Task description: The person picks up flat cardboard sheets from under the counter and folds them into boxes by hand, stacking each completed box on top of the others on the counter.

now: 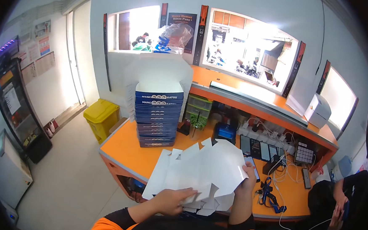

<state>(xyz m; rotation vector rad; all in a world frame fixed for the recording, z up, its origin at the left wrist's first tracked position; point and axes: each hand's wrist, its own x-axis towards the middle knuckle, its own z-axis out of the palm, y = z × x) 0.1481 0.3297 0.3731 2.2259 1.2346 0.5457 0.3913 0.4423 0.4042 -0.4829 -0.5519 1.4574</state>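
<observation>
A flat white cardboard box blank (193, 168) with cut flaps is held low in front of me, over the counter's near edge. My right hand (247, 178) grips its right edge, thumb on top. Along its lower edge my left hand (175, 201) is closed on the card, with the index finger lying across the surface; the fingers underneath are hidden. More white flaps (212, 205) show below the blank, partly covered by it. Behind and to the left stands a tall stack of nested blue boxes (157, 124) lettered "MANG KATSU", their white lids (161, 67) raised.
The orange counter (125, 151) carries several phones (255, 149), tangled cables, a blue lanyard (267, 196) with keys and a small plant (198, 121). A yellow bin (101, 117) stands on the floor at left. At right, another person's hands (337, 215) hold a phone.
</observation>
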